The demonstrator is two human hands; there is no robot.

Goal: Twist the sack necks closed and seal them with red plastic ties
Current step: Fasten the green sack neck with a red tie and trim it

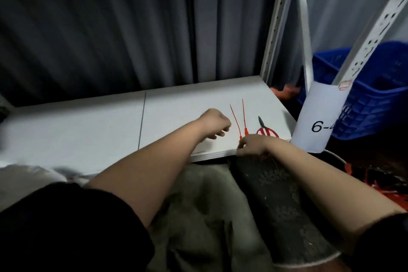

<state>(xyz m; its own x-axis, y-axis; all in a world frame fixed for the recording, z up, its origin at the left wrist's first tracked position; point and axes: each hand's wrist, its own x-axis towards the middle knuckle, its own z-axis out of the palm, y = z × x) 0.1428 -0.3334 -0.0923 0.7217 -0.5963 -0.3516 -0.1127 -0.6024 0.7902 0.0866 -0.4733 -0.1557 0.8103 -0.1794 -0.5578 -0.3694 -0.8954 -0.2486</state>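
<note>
Two bare forearms reach forward from short black sleeves. The left hand (215, 122) is farther out, knuckles up, fingers curled loosely under the palm. The right hand (252, 144) sits nearer and to the right, palm down, its fingers (241, 144) bent together at the tips.

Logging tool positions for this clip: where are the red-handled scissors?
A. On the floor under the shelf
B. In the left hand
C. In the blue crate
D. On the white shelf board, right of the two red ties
D: the scissors lie on the white board, just right of the two red ties and beyond the right hand; the left hand holds no scissors.
</note>
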